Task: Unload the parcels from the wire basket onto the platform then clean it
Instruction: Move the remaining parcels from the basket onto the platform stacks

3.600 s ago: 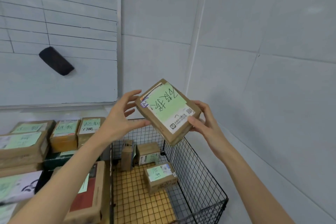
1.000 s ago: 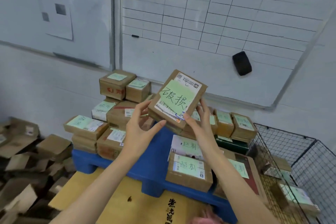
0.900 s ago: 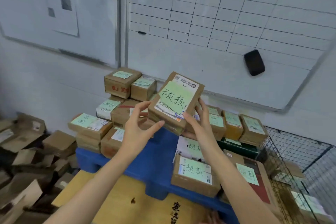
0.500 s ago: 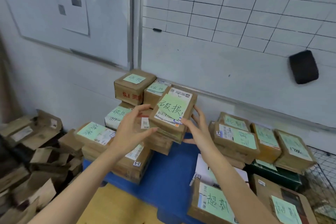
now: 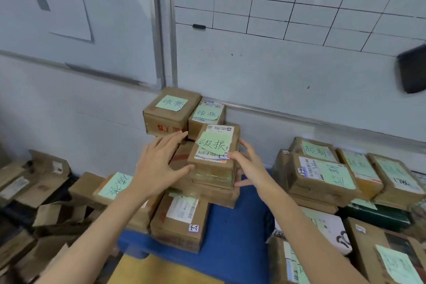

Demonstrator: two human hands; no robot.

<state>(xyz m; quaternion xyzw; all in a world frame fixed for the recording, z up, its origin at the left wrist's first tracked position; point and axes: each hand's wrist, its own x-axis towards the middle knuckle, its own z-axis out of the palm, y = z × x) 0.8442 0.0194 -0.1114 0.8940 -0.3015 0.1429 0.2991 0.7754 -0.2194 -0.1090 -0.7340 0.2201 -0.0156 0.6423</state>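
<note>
At frame centre your right hand [image 5: 250,163] pinched the cardboard parcel [image 5: 214,145] by its right edge, left hand [image 5: 159,168] flat alongside; likely light, stiff: hold opposite sides

Only the person's two arms and hands show, coming in from the lower edge of the view. The left forearm [image 5: 107,221] and right forearm [image 5: 296,221] are uncovered along their whole visible length, wrists included. The left hand [image 5: 159,168] and right hand [image 5: 247,166] are bare, with long, slim fingers; finer detail is blurred.
</note>
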